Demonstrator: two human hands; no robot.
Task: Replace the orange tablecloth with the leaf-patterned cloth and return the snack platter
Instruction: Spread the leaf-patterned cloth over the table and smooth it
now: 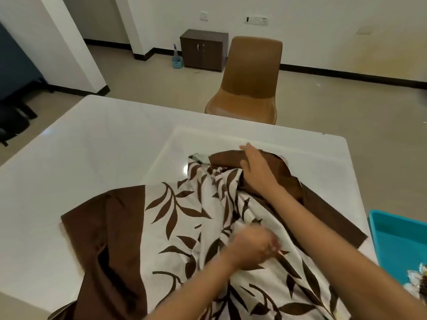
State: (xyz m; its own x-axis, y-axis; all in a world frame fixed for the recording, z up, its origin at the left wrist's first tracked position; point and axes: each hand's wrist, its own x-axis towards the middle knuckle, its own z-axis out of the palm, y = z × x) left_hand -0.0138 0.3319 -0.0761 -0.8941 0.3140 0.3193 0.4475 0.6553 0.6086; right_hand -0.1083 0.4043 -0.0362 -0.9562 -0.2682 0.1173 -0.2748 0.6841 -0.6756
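Observation:
The leaf-patterned cloth (pixel 184 215), white with brown leaves and a plain brown border, lies rumpled over the near half of the white table (pixel 104 139). My right hand (pixel 256 167) rests flat on the cloth's far brown border, fingers spread. My left hand (pixel 254 247) is blurred and closed on a bunched fold in the middle of the cloth. A teal platter (pixel 397 239) with wrapped snacks at its near corner sits at the table's right edge. No orange tablecloth is in view.
A brown chair (pixel 249 84) stands at the table's far side. Behind it are a small dark cabinet (pixel 203 49) and a blue tub (pixel 177 62) on the tiled floor. Dark furniture stands at the far left.

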